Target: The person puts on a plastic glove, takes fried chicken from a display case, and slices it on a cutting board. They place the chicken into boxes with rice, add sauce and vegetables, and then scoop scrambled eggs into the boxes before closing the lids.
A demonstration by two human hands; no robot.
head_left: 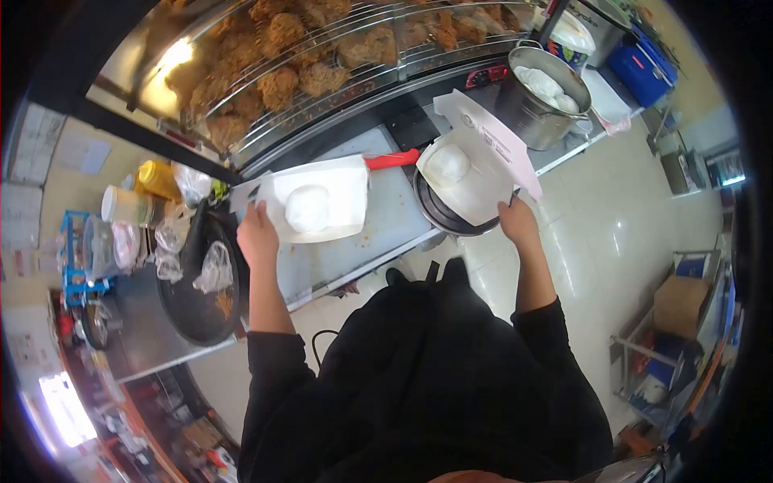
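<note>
My left hand (258,234) is closed on the near-left edge of an open white paper food box (348,189). A round white wrapped bundle (307,209) lies inside it. My right hand (518,221) grips the near-right corner of a second paper food box (481,200), whose printed lid (493,133) stands raised. Another white bundle (448,163) sits in that box. The second box rests over a round metal pan (435,211). Between the boxes, a red handle (393,159) lies on the white cutting board (390,201); whatever it belongs to is partly hidden.
A lit display case (400,76) with fried chicken (282,86) stands behind the board. At the right is a steel pot (541,92) of white wrapped bundles. On the left are a black mortar (196,298) with a pestle and several plastic bags. A cart (672,322) stands far right.
</note>
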